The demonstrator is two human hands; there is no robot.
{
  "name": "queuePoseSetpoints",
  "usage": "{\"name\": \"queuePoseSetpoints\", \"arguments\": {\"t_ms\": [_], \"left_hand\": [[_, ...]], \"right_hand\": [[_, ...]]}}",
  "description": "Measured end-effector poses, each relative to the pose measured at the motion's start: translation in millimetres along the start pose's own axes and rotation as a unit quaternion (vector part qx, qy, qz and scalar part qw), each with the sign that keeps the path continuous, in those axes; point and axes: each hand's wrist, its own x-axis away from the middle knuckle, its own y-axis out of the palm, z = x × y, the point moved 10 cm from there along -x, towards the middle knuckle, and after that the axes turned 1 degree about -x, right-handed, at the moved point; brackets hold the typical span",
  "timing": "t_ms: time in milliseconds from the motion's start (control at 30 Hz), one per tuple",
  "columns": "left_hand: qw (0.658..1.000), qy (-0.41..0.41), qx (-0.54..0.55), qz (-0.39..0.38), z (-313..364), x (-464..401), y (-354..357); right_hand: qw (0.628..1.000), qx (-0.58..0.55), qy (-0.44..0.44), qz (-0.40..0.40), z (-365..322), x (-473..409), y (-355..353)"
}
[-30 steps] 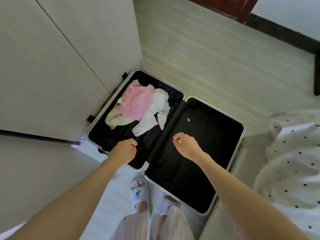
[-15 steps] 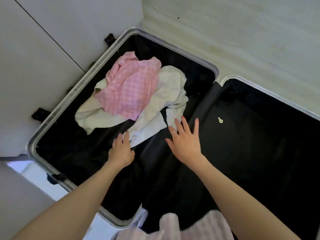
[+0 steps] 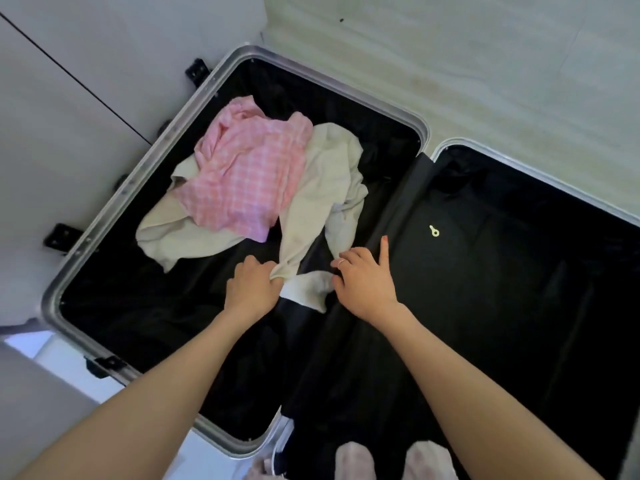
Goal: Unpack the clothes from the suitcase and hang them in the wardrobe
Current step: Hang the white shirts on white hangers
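Observation:
An open suitcase [image 3: 114, 199] with a silver rim and black lining lies flat on the floor. Its left half holds a crumpled cream garment [image 3: 322, 188] with a pink checked garment [image 3: 246, 174] lying on top. My left hand [image 3: 251, 289] grips the near end of the cream garment. My right hand [image 3: 363, 282] holds the same cloth from the right, fingers curled, index finger pointing outward. The right half of the suitcase [image 3: 519, 271] holds only lining and a small pale zip pull [image 3: 433, 231].
White wardrobe doors [image 3: 86, 81] stand closed at the left, right against the suitcase's edge. Pale wood-look floor [image 3: 485, 64] spreads beyond the suitcase at the top right. My knees in pink trousers [image 3: 388, 462] show at the bottom edge.
I have bent down closer to the suitcase. Both hands moved from open above the lining to the near end of the cream garment, which is now bunched between them.

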Motion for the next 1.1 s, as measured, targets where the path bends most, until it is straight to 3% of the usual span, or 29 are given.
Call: {"name": "queuePoseSetpoints", "arguments": {"t_ms": [67, 167, 300, 367, 433, 500, 633, 833, 933, 1100], "left_hand": [[0.998, 0.021, 0.052, 0.035, 15, 24, -35], [0.978, 0.051, 0.195, 0.059, 41, 62, -95], [0.871, -0.080, 0.481, 0.065, 38, 117, -168], [0.802, -0.171, 0.565, 0.091, 25, 150, -199], [0.754, -0.204, 0.615, 0.108, 22, 176, -233], [0.725, -0.188, 0.651, 0.125, 31, 203, -276], [0.661, -0.145, 0.719, 0.159, 60, 265, -373], [0.682, -0.055, 0.708, 0.173, 97, 358, -490], [0.676, 0.003, 0.714, 0.183, 116, 403, -541], [0.729, 0.049, 0.646, 0.223, 127, 470, -603]], "right_hand": [[0.975, -0.207, 0.068, -0.036, 4, 16, -19], [0.852, -0.469, 0.208, -0.110, 3, 51, -39], [0.694, -0.638, 0.301, -0.143, -22, 105, -89], [0.670, -0.669, 0.290, -0.139, -38, 122, -129], [0.681, -0.669, 0.264, -0.138, -54, 138, -170], [0.716, -0.647, 0.232, -0.126, -67, 154, -216], [0.828, -0.526, 0.168, -0.098, -91, 184, -303], [0.963, -0.266, 0.042, -0.025, -147, 231, -428], [0.956, -0.285, 0.065, -0.011, -159, 255, -483], [0.910, -0.406, 0.086, -0.018, -179, 299, -550]]}}
